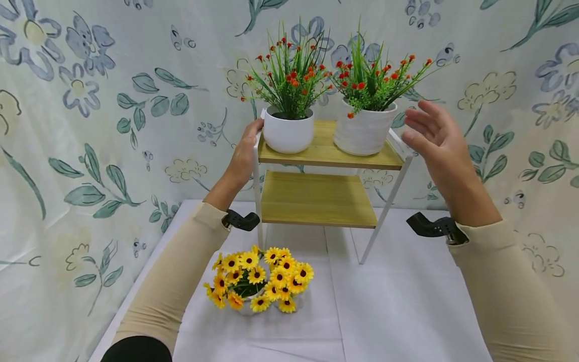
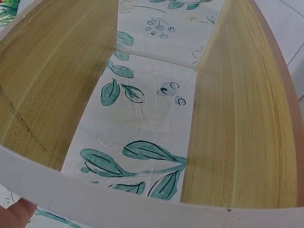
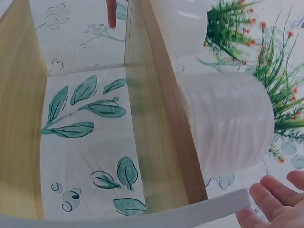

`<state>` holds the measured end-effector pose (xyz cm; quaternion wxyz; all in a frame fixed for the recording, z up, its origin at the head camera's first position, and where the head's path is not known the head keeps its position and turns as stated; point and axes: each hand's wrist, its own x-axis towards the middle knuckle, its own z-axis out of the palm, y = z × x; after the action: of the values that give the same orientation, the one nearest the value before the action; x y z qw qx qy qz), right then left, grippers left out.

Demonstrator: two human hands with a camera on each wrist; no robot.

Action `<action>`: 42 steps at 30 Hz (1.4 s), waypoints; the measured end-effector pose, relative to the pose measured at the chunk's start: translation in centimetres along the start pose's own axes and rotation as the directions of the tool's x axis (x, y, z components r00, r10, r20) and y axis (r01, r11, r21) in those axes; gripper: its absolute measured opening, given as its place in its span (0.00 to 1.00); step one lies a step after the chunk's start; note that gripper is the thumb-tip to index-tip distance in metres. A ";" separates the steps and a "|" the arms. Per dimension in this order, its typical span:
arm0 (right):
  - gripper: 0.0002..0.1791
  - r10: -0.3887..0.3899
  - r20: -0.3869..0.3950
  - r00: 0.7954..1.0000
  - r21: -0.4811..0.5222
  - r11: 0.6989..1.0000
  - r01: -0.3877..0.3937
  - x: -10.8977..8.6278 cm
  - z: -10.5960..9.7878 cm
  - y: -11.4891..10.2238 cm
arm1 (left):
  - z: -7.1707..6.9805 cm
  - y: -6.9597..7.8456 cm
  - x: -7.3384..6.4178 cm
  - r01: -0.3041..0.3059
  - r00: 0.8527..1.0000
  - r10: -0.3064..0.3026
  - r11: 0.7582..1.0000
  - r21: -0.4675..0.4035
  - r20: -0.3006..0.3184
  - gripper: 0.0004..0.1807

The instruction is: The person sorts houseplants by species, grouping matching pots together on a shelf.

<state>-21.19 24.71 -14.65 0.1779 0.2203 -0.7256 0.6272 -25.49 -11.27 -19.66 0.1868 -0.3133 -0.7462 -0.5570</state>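
Note:
A two-tier plant stand (image 1: 318, 198) with wooden boards and a white frame stands on the white cloth. My left hand (image 1: 244, 153) holds the upper left side of its frame; much of that hand is hidden in the left wrist view, where a bit of it (image 2: 16, 213) shows beside the white frame (image 2: 118, 190). Beside the upper right corner, my right hand (image 1: 436, 138) is raised with loosely bent fingers and holds nothing. On the top board sit a smooth white pot (image 1: 289, 133) and a ribbed white pot (image 1: 364, 130), both with grass and small red flowers.
Yellow daisy-like flowers (image 1: 280, 281) in pots stand on the white cloth (image 1: 398, 301) in front of the stand, toward the left. Behind everything hangs a curtain (image 1: 113, 166) printed with flowers and leaves. The lower board (image 1: 316, 198) lies beneath the top one.

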 end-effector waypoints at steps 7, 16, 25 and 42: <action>0.39 -0.098 -0.018 0.995 0.086 0.991 0.099 -2.7 0.7 -0.6 | 0.0 -0.2 0.1 0.014 1.000 -0.014 1.000 -0.005 0.006 0.31; 0.39 -0.184 0.011 0.983 0.160 0.970 0.180 -5.7 1.6 -0.8 | -0.2 -0.2 0.2 0.012 1.000 -0.012 1.000 -0.010 0.010 0.31; 0.42 -0.256 0.118 0.960 0.193 0.954 0.230 -8.0 3.0 0.6 | -0.2 -0.4 0.4 0.015 1.000 -0.015 1.000 -0.021 0.010 0.31; 0.51 -0.194 0.336 0.922 -0.028 0.976 0.215 -10.4 7.2 4.9 | -0.1 -0.4 0.4 0.041 0.999 -0.041 0.999 -0.007 0.007 0.31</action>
<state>-14.98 19.16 -25.31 0.1249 0.3912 -0.7379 0.5355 -26.02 -11.36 -19.65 0.1719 -0.3002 -0.7511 -0.5622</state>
